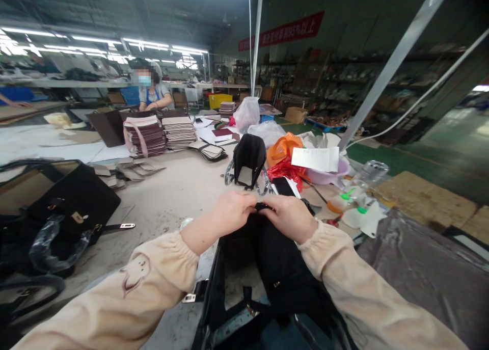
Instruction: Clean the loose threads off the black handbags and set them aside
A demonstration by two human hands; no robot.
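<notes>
A black handbag (282, 268) lies open in front of me, its inside showing. At its far edge my left hand (235, 211) and my right hand (288, 216) pinch the black rim close together, thumbs and fingertips nearly meeting. My fingers cover most of the spot they grip. Just beyond my hands stands a smaller black bag (249, 159) with clear plastic wrapped round its handles. Off to the left sits another black handbag (82, 202) with gold-coloured metal fittings and a plastic-wrapped handle.
Stacks of dark red and cream pieces (144, 136) stand at the back left of the worktable (179, 187). On the right are an orange bag (283, 149), a lilac basin (330, 171), small glue bottles (340, 202) and a metal pole (393, 64). A masked person (155, 92) sits across the table.
</notes>
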